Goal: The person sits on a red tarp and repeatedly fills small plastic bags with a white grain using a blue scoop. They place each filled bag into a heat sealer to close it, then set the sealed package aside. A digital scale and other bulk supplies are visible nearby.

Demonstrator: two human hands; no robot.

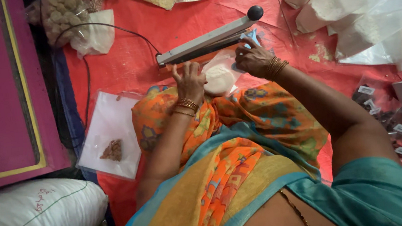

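Both hands' grip pinches the flour pouch [218,79] under the sealer [204,43]: left hand [189,79], right hand [253,60].

A big white sack [34,217] lies at eight o'clock, clear bags of white powder [348,5] at one o'clock.
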